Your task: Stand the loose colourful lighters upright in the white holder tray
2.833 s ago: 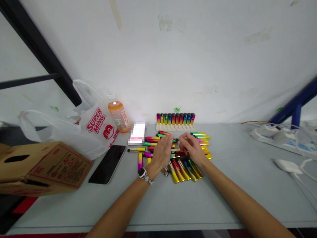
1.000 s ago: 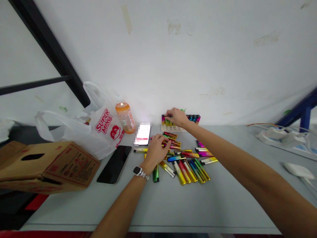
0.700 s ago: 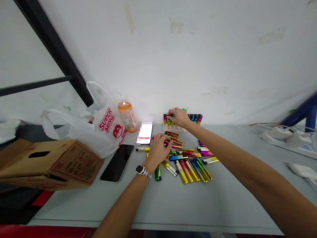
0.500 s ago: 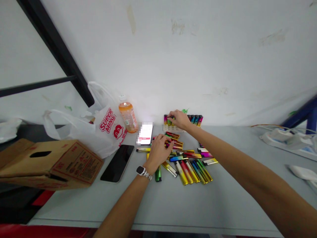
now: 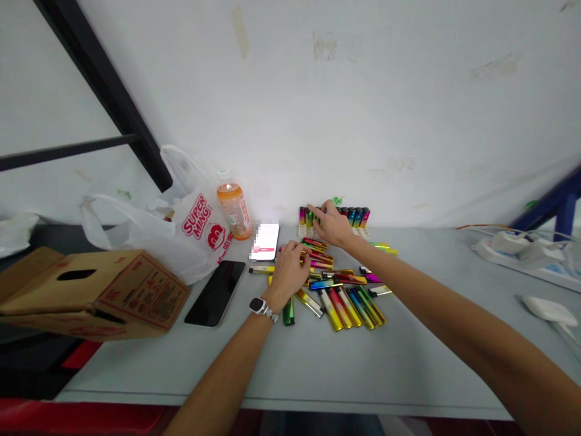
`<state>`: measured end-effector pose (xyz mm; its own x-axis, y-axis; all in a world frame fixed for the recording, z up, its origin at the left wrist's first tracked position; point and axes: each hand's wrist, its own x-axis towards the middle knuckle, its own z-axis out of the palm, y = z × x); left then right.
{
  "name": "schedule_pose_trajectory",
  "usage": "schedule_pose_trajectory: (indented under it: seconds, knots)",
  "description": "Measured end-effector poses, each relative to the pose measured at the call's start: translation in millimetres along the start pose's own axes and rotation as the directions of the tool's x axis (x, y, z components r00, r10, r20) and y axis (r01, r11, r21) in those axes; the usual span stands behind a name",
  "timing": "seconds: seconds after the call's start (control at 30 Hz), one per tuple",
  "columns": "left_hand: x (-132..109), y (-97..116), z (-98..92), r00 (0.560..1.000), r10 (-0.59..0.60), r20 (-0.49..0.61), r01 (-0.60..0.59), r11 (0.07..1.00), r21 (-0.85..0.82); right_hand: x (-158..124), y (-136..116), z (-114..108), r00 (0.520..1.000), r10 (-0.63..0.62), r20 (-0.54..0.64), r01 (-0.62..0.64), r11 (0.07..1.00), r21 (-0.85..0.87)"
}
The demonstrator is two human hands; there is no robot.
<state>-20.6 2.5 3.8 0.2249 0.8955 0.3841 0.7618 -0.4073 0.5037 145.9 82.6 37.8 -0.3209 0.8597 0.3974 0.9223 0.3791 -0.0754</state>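
Note:
Many shiny metallic-coloured lighters (image 5: 345, 309) lie in a loose pile on the grey table. My left hand (image 5: 290, 269), with a watch on the wrist, is over the pile's left side, its fingers curled in around what looks like a lighter, mostly hidden. Behind the pile, a pale slotted tray (image 5: 307, 232) against the wall holds a row of upright lighters (image 5: 358, 217). My right hand (image 5: 334, 225) is at this row. Its index finger stretches left onto the top of a lighter near the left end; the hand covers the middle of the row.
To the left are a cardboard box (image 5: 136, 290), a white plastic bag (image 5: 181, 242), an orange drink bottle (image 5: 235, 212), a dark phone (image 5: 215, 295) and a lit phone (image 5: 265, 242). On the right lie a power strip (image 5: 531, 260) and a white charger (image 5: 549, 310).
My right fingers have loosened from a pinch at the tray, and the index finger now extends. My left fingers have drawn together over the pile.

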Motion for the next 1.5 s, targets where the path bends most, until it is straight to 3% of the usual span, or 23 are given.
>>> schedule_pose_trajectory:
  seconds: [0.1,0.17,0.33,0.53,0.63,0.7,0.83,0.93,1.0,1.1,1.2,1.33,1.5]
  knots:
    - [1.0,-3.3,0.2,1.000,0.000,-0.019,0.000,1.000,0.005,-15.1,-2.9,-0.1,0.999,0.002,0.046,-0.003,0.999,0.033]
    - [1.6,-5.5,1.1,1.000,-0.004,-0.023,0.005,1.000,0.016,-20.1,-1.9,0.0,0.988,-0.017,0.152,0.010,0.999,0.050]
    - [1.3,-7.4,3.1,0.999,-0.010,-0.032,0.010,1.000,0.017,-7.2,7.0,-2.7,0.903,0.021,0.429,-0.056,0.996,0.070]
    - [1.6,-4.9,1.8,0.999,-0.008,-0.053,0.008,1.000,0.000,8.2,18.2,0.4,0.860,0.031,0.510,-0.094,0.991,0.097]
    - [2.1,-3.0,1.4,0.997,0.005,-0.081,-0.007,1.000,-0.021,0.9,23.6,0.3,0.886,0.057,0.461,-0.170,0.963,0.207]
    - [2.0,-0.3,2.1,0.992,0.021,-0.128,-0.028,0.998,-0.057,-9.5,24.9,-2.7,0.915,0.077,0.395,-0.240,0.893,0.382]
    - [1.8,10.6,6.1,0.975,-0.009,-0.222,-0.043,0.972,-0.231,-40.8,15.9,-8.7,0.944,0.099,0.315,-0.309,0.604,0.735]
    - [2.0,20.5,11.0,0.974,-0.038,-0.221,-0.051,0.922,-0.383,-66.8,1.6,-9.2,0.957,0.118,0.266,-0.291,0.417,0.861]
    - [2.1,25.9,14.3,0.979,-0.024,-0.203,-0.067,0.899,-0.432,-80.5,-7.8,-10.0,0.957,0.124,0.263,-0.290,0.342,0.894]
    - [2.8,31.6,16.5,0.986,-0.030,-0.165,-0.054,0.874,-0.483,-93.1,-16.0,-15.8,0.959,0.117,0.260,-0.284,0.309,0.908]
    - [7.8,37.2,13.1,0.990,-0.064,-0.124,-0.022,0.806,-0.591,-100.8,-13.2,-23.5,0.956,0.187,0.228,-0.279,0.321,0.905]
    - [21.0,48.5,6.0,0.999,-0.011,-0.039,-0.022,0.667,-0.745,-110.6,1.2,-24.6,0.933,0.318,0.169,-0.266,0.295,0.918]
    - [25.0,59.1,10.9,0.992,-0.050,0.118,0.128,0.459,-0.879,-116.1,7.9,-19.5,0.913,0.374,0.161,-0.277,0.281,0.919]
